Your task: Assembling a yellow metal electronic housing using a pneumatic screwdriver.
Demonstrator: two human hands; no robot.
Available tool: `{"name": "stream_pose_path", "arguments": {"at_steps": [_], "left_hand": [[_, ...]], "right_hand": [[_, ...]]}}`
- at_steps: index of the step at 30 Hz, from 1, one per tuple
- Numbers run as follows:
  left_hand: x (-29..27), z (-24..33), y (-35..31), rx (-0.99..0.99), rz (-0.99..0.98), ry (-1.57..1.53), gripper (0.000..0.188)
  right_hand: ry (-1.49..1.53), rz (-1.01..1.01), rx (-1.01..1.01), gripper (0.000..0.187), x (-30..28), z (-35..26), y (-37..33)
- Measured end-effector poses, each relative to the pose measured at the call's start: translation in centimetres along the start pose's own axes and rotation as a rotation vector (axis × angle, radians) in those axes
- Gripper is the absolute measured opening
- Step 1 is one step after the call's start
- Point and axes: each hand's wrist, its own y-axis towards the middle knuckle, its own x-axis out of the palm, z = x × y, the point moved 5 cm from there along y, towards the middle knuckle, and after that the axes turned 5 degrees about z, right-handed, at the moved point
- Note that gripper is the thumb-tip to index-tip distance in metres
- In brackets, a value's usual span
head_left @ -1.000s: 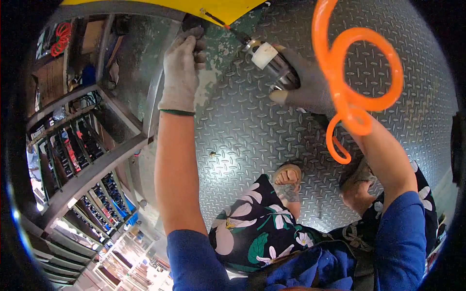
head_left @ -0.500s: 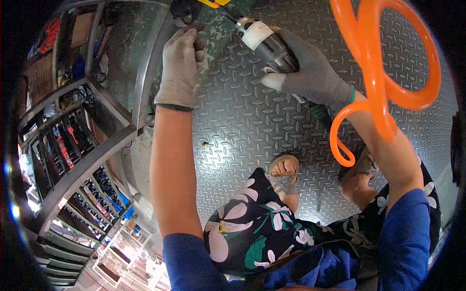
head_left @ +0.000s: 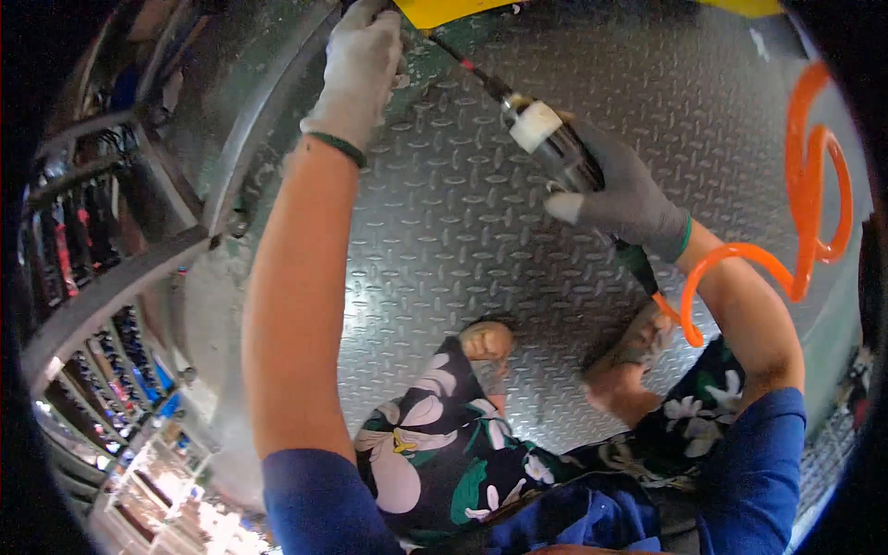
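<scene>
Power driver (head_left: pixel 564 153) in the gloved right hand (head_left: pixel 629 185), its bit (head_left: pixel 466 64) slanting to a yellow panel (head_left: pixel 449 11)

Nearest, blue sleeves (head_left: pixel 324 495) and dark trousers (head_left: pixel 407 444) printed with white flowers and green leaves fill the near edge. Just beyond the trousers, the left foot (head_left: pixel 487 340) and the right foot (head_left: pixel 638 347) stand apart on a grey metal floor (head_left: pixel 444 240) with a raised tread pattern. To the left, a metal rack (head_left: pixel 116 301) holds rows of dark, red and blue items, too small and blurred to identify.

On the right, a glossy orange hose (head_left: pixel 807 231) hangs in loose coils and passes above the right forearm (head_left: pixel 735 296). Its near end meets the dark tail (head_left: pixel 636 268) of the tool, behind the wrist.

Farther in, the right hand wears a grey glove with a green cuff. Its fingers are wrapped around the tool's dark body, the pale-tipped thumb on the near side. A white collar (head_left: pixel 534 127) surrounds the front of the body; the slim bit, marked with a red band, points far and left. Whether its tip touches the panel cannot be told.

At the far left, the left hand (head_left: pixel 361 79), in a pale glove with a dark green cuff, is beside the panel's left end. Its fingers look bent, but the picture's far edge cuts them off, so their grip and anything in it cannot be told. Another yellow patch (head_left: pixel 745 6) shows at the far right.
</scene>
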Motion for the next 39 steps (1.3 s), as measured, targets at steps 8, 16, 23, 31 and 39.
{"name": "stream_pose_path", "arguments": {"at_steps": [8, 16, 23, 31, 39], "left_hand": [[1.3, -1.3, 1.1, -0.15, -0.148, -0.122, 0.039], [3.4, -1.8, -1.7, 0.329, 0.15, 0.47, 0.032], [2.4, -1.7, -4.4, 0.135, 0.136, -0.011, 0.032], [3.5, -3.7, -4.4, -0.096, -0.099, -0.606, 0.035], [4.4, -2.8, -6.2, 0.116, 0.106, -0.023, 0.037]], "right_hand": [[-0.063, -0.145, 0.207, 0.097, -5.4, -1.9, -5.0], [0.041, 0.069, 0.291, 0.093, -7.2, -2.1, -7.1], [-0.018, -0.025, 0.429, 0.088, -7.7, -3.0, -9.8], [0.007, -0.081, 0.505, 0.094, -5.4, -5.0, -12.0], [0.158, 0.059, 0.479, 0.081, -4.8, -7.1, -13.0]]}}
